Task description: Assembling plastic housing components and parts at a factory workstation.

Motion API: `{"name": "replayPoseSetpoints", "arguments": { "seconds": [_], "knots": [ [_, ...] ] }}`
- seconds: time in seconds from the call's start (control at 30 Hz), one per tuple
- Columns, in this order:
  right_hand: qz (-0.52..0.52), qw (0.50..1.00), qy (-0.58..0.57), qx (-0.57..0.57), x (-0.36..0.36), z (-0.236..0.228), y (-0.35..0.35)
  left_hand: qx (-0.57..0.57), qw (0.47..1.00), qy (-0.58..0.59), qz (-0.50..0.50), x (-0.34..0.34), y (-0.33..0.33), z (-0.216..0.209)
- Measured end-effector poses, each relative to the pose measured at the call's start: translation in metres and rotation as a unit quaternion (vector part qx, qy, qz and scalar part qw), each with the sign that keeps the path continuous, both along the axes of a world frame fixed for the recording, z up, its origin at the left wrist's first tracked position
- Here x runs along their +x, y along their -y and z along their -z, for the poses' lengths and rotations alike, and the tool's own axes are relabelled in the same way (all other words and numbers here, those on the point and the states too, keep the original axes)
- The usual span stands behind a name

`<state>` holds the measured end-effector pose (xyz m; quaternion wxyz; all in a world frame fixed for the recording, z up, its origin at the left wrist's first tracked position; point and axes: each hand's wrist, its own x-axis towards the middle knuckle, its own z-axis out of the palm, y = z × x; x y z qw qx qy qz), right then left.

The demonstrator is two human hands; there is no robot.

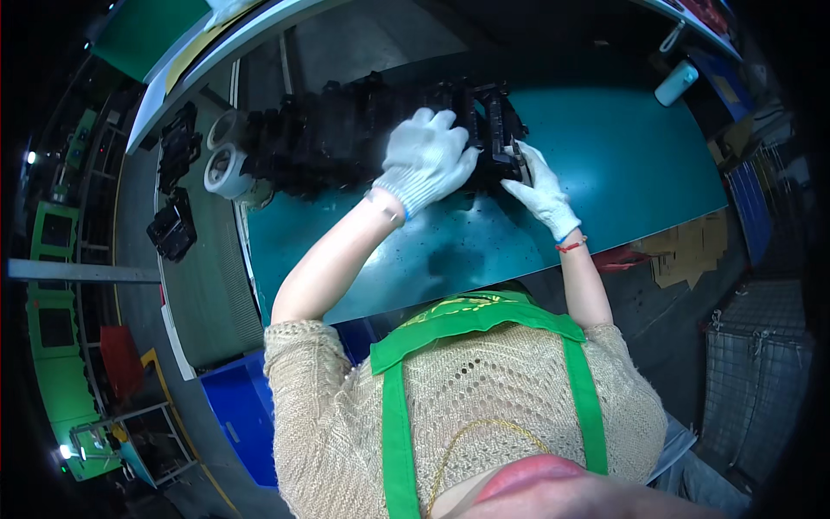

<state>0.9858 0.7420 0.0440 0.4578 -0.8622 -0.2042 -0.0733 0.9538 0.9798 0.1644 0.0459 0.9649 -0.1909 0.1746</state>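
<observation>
Head view: left hand [425, 154] lies flat on the black parts row [346, 134], right hand [543, 186] pinching its end piece [500, 130] (row looks mostly lined up).

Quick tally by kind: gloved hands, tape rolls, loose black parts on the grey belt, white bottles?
White knit-gloved hands: 2 (left hand, right hand)
White tape rolls: 2 ()
Loose black plastic parts on the grey belt: 2 ()
White plastic bottle: 1
Total: 7
</observation>
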Motion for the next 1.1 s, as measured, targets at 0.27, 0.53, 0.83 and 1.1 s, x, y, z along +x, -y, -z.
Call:
{"name": "replayPoseSetpoints", "arguments": {
  "seconds": [0.27,0.53,0.83,1.1],
  "knots": [
    [0.041,0.984,-0.029,0.173,-0.047,-0.003,-0.014,-0.217,0.972,0.045,-0.073,-0.09,-0.087,0.045],
    [-0.311,0.751,-0.544,0.209,-0.099,-0.034,-0.136,-0.767,0.534,-0.354,0.036,-0.135,-0.101,0.106],
    [-0.452,0.463,-0.729,0.225,-0.121,-0.028,-0.215,-0.889,0.43,-0.153,0.048,-0.188,-0.139,0.12],
    [-0.506,0.43,-0.736,0.129,-0.118,-0.027,-0.302,-0.933,0.359,-0.022,0.012,-0.216,-0.203,0.138]
  ]
}}
